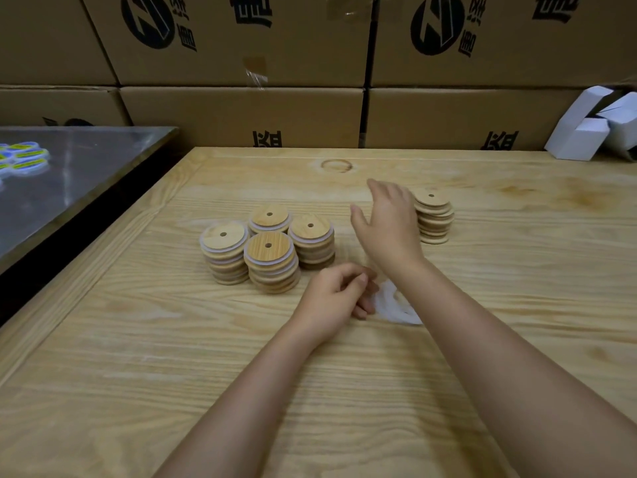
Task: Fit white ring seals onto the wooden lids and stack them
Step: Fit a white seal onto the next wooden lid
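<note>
Several stacks of round wooden lids with white ring seals (270, 257) stand grouped left of centre on the wooden table (138, 339). One stack of bare wooden lids (433, 219) stands to the right. My right hand (387, 222) hovers open between the two groups, just left of the bare stack, with nothing in it. A loose heap of white ring seals (393, 305) lies near the table's middle, partly hidden by my right forearm. My left hand (336, 298) rests beside that heap with its fingers curled; whether it pinches a seal is hidden.
Cardboard boxes (241, 112) are stacked like a wall behind the table. White folded cartons (593, 129) lie at the back right. A metal table (69, 174) with small coloured items stands to the left, across a dark gap.
</note>
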`<state>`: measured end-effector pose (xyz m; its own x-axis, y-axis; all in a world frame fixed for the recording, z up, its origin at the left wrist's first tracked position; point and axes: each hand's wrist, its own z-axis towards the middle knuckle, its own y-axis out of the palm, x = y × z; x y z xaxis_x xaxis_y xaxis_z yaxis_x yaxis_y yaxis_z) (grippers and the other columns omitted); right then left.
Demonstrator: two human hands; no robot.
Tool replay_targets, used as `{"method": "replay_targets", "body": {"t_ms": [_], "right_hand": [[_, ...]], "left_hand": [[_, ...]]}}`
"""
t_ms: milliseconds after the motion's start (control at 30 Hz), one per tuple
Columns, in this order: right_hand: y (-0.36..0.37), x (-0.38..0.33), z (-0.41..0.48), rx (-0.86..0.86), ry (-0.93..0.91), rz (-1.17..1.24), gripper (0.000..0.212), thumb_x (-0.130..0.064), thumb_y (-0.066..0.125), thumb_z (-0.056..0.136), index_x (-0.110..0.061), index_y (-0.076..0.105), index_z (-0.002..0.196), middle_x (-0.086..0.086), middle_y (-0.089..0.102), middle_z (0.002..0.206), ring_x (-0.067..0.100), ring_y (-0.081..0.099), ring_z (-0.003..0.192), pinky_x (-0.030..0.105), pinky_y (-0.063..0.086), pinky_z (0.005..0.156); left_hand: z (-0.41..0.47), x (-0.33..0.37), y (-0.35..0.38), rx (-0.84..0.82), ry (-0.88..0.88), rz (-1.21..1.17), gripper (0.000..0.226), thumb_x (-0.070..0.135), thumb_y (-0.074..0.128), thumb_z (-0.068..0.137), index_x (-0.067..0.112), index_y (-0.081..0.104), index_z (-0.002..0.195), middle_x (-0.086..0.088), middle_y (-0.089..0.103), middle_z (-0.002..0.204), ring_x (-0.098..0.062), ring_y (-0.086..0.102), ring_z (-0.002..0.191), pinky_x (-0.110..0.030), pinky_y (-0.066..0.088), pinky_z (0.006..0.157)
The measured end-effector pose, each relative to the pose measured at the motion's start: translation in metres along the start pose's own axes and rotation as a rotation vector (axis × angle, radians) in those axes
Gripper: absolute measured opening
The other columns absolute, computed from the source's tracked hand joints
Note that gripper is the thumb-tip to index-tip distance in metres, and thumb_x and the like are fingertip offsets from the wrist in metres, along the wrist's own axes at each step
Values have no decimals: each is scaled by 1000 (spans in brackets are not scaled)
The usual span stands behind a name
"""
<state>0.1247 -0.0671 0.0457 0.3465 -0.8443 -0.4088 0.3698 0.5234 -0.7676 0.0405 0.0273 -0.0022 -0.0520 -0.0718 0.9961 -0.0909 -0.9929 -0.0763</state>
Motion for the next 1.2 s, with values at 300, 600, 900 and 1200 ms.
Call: {"method": "replay_targets", "body": {"t_ms": [300, 600, 900, 1200], "right_hand": [[0, 39, 0, -19, -149, -455, 28, 3, 45, 81, -2, 60, 104, 15, 61, 107, 34, 52, 102, 41, 31, 94], [-15, 31, -10, 236, -221, -430, 13, 8, 64, 65, -1, 66, 74, 12, 65, 69, 31, 61, 65, 37, 50, 72], [-34, 14, -85, 275, -359, -82, 19, -6, 64, 70, -4, 68, 88, 8, 69, 86, 29, 65, 78, 35, 40, 78], [-20, 3, -111, 234, -457, -111, 11, -9, 68, 81, -7, 71, 92, 7, 68, 93, 28, 63, 81, 38, 45, 77]], "left_hand": [[-1, 1, -2, 15, -17, -43, 23, 5, 43, 97, 15, 63, 90, -1, 66, 81, -12, 62, 56, -21, 51, 52], [-2, 4, -4, 20, -21, -101, 17, 7, 44, 97, 8, 58, 107, -8, 66, 86, -15, 63, 57, -23, 52, 51], [-1, 11, -5, 42, -25, -334, 26, 26, 39, 97, 7, 57, 99, -13, 65, 81, -16, 64, 57, -27, 53, 48], [1, 8, -13, 56, -47, -337, 21, 12, 43, 97, 10, 62, 87, 0, 64, 65, -10, 61, 59, -22, 53, 52]]}}
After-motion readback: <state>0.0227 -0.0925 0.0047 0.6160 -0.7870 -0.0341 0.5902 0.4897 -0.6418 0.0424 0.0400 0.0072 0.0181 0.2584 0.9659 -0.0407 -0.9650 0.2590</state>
